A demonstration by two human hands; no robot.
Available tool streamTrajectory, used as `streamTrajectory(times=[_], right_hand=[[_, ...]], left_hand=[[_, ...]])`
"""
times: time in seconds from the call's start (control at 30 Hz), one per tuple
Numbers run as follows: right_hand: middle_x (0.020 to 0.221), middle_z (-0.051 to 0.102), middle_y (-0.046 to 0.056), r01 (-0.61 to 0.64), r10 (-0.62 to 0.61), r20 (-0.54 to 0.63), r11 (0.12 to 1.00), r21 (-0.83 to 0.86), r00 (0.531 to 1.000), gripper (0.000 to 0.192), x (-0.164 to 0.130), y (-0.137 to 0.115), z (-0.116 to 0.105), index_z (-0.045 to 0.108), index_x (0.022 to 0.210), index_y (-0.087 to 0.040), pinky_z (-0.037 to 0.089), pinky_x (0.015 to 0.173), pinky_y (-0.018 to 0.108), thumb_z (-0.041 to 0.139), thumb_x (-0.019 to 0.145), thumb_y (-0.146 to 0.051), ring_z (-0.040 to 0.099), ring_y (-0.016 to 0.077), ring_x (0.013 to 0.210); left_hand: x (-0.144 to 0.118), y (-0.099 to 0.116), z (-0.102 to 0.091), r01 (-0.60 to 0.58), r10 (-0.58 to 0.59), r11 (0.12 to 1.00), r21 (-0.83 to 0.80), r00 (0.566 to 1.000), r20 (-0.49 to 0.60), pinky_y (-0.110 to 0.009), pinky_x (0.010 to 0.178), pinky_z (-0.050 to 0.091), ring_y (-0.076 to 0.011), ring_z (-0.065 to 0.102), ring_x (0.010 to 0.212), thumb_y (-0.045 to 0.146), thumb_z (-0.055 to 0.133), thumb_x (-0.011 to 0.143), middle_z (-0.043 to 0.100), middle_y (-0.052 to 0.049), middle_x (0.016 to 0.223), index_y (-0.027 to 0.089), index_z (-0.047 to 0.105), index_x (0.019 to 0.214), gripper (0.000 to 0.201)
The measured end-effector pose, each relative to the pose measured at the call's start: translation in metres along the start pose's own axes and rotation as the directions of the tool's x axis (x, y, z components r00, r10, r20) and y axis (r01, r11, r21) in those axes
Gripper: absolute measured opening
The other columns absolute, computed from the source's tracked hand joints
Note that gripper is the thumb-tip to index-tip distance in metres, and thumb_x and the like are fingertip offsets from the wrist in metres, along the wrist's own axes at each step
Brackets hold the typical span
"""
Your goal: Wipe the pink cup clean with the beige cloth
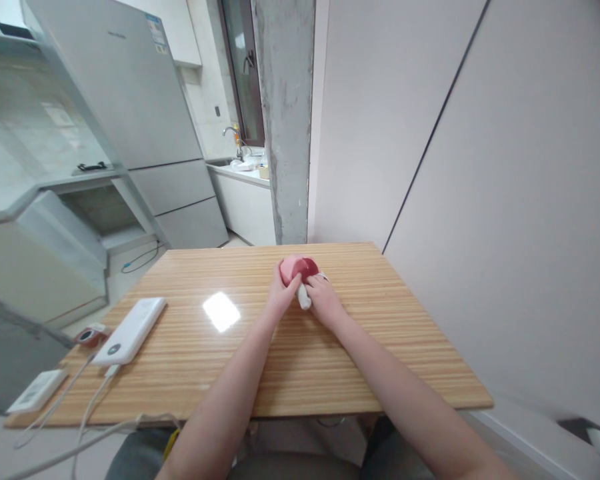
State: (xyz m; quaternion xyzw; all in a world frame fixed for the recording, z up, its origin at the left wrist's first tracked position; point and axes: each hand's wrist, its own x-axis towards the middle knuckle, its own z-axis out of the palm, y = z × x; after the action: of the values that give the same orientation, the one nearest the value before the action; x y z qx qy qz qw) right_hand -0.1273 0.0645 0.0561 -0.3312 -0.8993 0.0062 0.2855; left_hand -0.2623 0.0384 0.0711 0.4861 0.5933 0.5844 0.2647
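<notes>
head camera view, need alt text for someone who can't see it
Two bare hands meet at the far middle of a wooden table: the left hand holds a pink and red cup while the right hand presses a white cloth against it. A white power bank with cables lies at the table's left edge, and a fridge stands behind.

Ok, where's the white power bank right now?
The white power bank lies on the left part of the wooden table, near its left edge, a small red device just left of it, well left of both hands.
</notes>
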Motion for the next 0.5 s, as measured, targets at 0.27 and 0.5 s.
streamTrajectory(times=[0.27, 0.5], right_hand=[[0.099, 0.059, 0.011, 0.059, -0.049, 0.156, 0.997, -0.057, 0.987, 0.012, -0.001, 0.001, -0.007, 0.065, 0.089, -0.017, 0.040, 0.086, 0.037, 0.053, 0.087, -0.016, 0.049, 0.0227, 0.099], [0.096, 0.065, 0.009, 0.099, -0.105, 0.072, 0.992, 0.081, 0.992, 0.011, -0.001, -0.005, -0.019, 0.065, 0.092, -0.019, 0.042, 0.089, 0.039, 0.061, 0.082, -0.021, 0.053, 0.0238, 0.102]], left_hand=[[0.005, 0.006, -0.022, -0.019, 0.009, 0.977, 0.215, 0.999, 0.048, -0.041, 0.106, 0.036, -0.0283, 0.051, 0.122, 0.026, 0.064, 0.070, 0.056, -0.014, 0.130, 0.014, 0.048, 0.132, 0.065], [0.006, 0.011, -0.023, 0.013, -0.013, 0.996, 0.089, 1.000, 0.003, -0.041, 0.098, 0.042, -0.0267, 0.059, 0.105, 0.022, 0.062, 0.067, 0.066, -0.009, 0.109, 0.017, 0.058, 0.117, 0.050]])
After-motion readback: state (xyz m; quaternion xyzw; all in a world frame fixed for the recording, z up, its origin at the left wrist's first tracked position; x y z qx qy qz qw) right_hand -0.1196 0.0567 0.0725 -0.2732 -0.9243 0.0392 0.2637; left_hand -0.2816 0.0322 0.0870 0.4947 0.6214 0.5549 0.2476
